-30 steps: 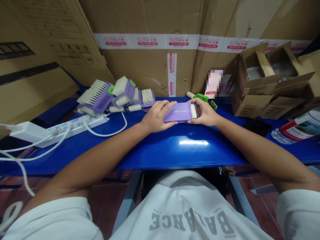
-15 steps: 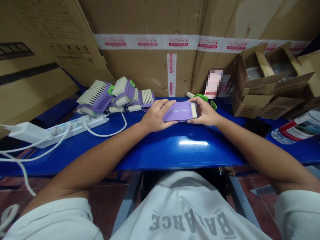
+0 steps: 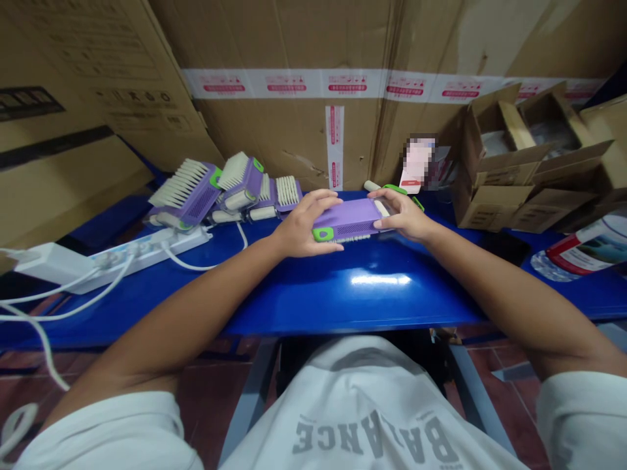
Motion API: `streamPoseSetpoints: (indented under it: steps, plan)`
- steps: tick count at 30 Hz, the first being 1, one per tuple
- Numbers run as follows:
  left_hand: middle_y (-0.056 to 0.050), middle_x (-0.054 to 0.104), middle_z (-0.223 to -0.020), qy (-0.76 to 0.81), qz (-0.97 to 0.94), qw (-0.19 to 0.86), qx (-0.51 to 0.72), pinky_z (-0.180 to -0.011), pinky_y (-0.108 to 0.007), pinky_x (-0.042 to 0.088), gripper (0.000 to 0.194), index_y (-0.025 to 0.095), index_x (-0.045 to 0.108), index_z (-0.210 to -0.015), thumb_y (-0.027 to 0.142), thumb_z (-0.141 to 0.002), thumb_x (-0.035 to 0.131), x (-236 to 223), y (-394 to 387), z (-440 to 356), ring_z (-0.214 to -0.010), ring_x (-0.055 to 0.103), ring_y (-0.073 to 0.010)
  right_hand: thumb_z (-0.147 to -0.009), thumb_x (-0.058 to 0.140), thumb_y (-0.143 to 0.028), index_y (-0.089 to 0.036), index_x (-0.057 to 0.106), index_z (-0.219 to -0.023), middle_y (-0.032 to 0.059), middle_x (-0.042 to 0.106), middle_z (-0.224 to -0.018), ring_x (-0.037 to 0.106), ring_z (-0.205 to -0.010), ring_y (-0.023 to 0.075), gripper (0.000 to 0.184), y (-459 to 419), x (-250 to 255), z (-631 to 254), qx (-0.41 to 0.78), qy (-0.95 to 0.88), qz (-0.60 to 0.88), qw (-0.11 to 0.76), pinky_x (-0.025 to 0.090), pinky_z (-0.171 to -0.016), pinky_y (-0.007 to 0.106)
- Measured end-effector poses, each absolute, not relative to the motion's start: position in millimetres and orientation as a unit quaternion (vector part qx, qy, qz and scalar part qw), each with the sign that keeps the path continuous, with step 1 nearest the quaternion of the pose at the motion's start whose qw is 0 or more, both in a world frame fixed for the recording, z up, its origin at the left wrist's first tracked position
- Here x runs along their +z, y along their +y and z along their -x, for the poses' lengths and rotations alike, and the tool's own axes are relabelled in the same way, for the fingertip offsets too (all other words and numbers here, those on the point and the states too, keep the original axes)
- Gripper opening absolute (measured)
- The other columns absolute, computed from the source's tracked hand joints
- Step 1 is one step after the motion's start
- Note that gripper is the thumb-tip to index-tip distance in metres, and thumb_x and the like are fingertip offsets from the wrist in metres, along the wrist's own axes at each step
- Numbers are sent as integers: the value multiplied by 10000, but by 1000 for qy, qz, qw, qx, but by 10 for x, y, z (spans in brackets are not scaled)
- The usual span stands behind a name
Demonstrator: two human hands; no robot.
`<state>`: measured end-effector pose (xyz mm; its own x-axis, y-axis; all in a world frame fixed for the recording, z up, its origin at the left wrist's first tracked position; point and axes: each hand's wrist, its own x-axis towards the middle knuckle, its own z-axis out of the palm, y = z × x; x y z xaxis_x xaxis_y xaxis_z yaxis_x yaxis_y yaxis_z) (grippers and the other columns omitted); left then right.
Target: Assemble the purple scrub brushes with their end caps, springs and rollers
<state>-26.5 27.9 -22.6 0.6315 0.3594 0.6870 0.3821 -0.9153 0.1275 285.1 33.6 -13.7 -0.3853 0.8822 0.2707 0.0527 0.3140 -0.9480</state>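
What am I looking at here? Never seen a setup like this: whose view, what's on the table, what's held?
There's no machine: these are a person's two bare hands, and every picture comes from one camera worn on that person's head, looking forward and down. The left hand and right hand grip opposite ends of a purple, box-shaped device with a green oval patch and pale bristles underneath. Whether it touches the glossy blue table isn't clear. To the left lie similar purple devices with pale bristles and a white power strip with cables. To the right are open brown cardboard boxes and a clear plastic bottle with a red-and-white label.
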Motion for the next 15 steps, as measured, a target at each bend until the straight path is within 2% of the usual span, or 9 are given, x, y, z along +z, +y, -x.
streamPoseSetpoints:
  steps: [3, 6, 8, 10, 12, 15]
  plan:
    - [-199, 532, -1590, -202, 889, -15, -410, -1143, -646, 578, 1309, 314, 367, -1664, 830, -607, 943, -282, 316, 265, -1463, 571, -441, -643, 1007, -467, -272, 718, -1169, 29, 776, -1093, 754, -953, 225, 630, 339, -100, -2882, 591, -599, 349, 413, 671, -808, 369]
    - [-213, 485, -1633, -186, 880, -13, -437, -1129, -639, 590, 1390, 348, 241, -1719, 827, -618, 941, -352, 340, 228, -1457, 587, -436, -770, 927, -533, -261, 740, -1108, 16, 804, -922, 759, -768, 180, 472, 368, -85, -2907, 655, -545, 343, 395, 682, -704, 312]
    - [-210, 490, -1632, -181, 875, 5, -448, -1159, -644, 564, 1322, 353, 235, -1724, 778, -688, 938, -368, 335, 200, -1453, 596, -427, -844, 867, -562, -256, 743, -1079, 18, 812, -858, 763, -711, 174, 405, 389, -87, -2911, 683, -519, 352, 376, 687, -678, 297]
    - [-193, 510, -1625, -186, 875, 23, -447, -1184, -646, 540, 1172, 348, 299, -1703, 714, -776, 915, -349, 308, 179, -1468, 583, -417, -914, 792, -609, -243, 742, -1059, 27, 800, -788, 758, -657, 175, 397, 407, -96, -2909, 700, -502, 372, 346, 689, -652, 293]
    - [-174, 547, -1601, -200, 877, 30, -436, -1209, -644, 513, 966, 328, 408, -1648, 634, -860, 875, -310, 269, 166, -1483, 569, -401, -968, 688, -692, -238, 744, -1070, 33, 776, -733, 737, -597, 175, 469, 416, -108, -2906, 706, -499, 390, 317, 686, -623, 297]
    - [-141, 619, -1529, -240, 864, -5, -442, -1235, -616, 486, 707, 292, 560, -1515, 556, -915, 826, -269, 243, 151, -1449, 594, -369, -987, 527, -825, -248, 745, -1168, 59, 781, -768, 739, -595, 199, 643, 416, -120, -2908, 696, -520, 405, 285, 669, -578, 310]
